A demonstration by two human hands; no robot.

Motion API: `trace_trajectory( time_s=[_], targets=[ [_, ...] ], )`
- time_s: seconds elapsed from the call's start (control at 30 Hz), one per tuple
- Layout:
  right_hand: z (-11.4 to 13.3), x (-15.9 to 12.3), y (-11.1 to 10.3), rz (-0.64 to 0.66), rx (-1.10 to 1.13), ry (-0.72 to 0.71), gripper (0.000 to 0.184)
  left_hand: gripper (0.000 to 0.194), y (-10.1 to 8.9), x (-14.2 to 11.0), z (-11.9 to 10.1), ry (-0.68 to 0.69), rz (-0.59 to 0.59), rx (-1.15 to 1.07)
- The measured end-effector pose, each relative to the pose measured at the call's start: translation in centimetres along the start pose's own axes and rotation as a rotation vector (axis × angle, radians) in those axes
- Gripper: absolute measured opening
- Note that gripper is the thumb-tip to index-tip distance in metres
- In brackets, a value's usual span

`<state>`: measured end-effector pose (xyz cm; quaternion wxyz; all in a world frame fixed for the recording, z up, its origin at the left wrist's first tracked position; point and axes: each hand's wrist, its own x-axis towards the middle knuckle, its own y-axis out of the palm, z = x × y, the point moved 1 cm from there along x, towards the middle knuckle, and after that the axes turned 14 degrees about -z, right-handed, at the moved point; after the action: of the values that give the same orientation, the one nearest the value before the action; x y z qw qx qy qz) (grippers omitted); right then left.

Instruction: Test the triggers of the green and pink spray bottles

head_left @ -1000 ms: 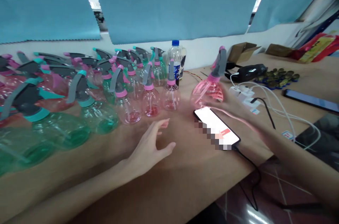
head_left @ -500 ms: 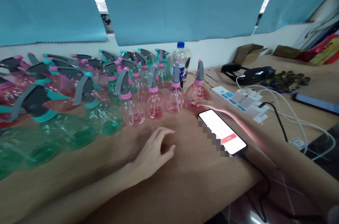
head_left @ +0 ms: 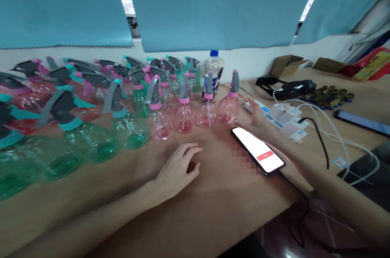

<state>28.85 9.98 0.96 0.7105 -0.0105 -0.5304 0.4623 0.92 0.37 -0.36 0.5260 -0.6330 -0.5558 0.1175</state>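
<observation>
My left hand [head_left: 178, 166] rests on the wooden table [head_left: 195, 205], its fingers loosely curved, thumb apart, with nothing in it. My right hand [head_left: 257, 122] is open just right of a pink spray bottle [head_left: 228, 108] with a grey trigger head, and a gap shows between them. Under my right wrist and beside it lies a phone [head_left: 258, 150] with a bright screen and a cable plugged in. To the left of that bottle, more pink bottles stand in line, among them one [head_left: 185, 118] in front of my left hand. A green spray bottle [head_left: 129, 130] stands further left.
Many green and pink spray bottles fill the left side of the table. A drink bottle [head_left: 212, 65] with a blue cap stands behind. On the right are a white power strip [head_left: 282, 122] with chargers and cables, a pile of small round pieces [head_left: 330, 96] and another phone [head_left: 365, 122].
My right hand has let go of the rightmost pink spray bottle and moved right, away from it. The view has shifted slightly; my left hand stays in place on the table.
</observation>
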Motion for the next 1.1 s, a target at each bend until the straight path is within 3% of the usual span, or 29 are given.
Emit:
trace_trajectory(
  time_s=[0.07,0.17,0.3,0.4,0.5,0.7,1.1],
  targets=[
    [0.8,-0.4,0.3,-0.032,-0.008,-0.033,0.085,0.033,-0.4,-0.4,0.4,0.014,-0.008,0.039],
    [3.6,-1.9,0.4,-0.009,0.038,-0.084,0.071,0.035,-1.3,-1.3,1.0,0.018,-0.019,0.071],
    [8.5,-4.7,2.1,0.279,0.161,-0.155,0.049,0.037,-2.9,-3.3,2.1,0.004,-0.030,0.117],
    [11.4,-7.0,4.4,0.480,0.202,-0.206,0.060,0.040,-4.6,-5.4,2.9,-0.018,-0.030,0.174],
    [13.6,-8.6,6.5,0.576,0.176,-0.259,0.070,0.046,-6.6,-8.1,3.7,-0.036,0.007,0.278],
    [17.6,-9.9,8.1,0.634,0.183,-0.344,0.072,0.051,-11.5,-13.9,5.3,-0.140,0.082,0.434],
    [28.8,-11.9,12.4,0.663,0.481,-0.501,0.057,0.045,-18.4,-23.2,7.3,-0.383,-0.081,0.473]
  ],
)
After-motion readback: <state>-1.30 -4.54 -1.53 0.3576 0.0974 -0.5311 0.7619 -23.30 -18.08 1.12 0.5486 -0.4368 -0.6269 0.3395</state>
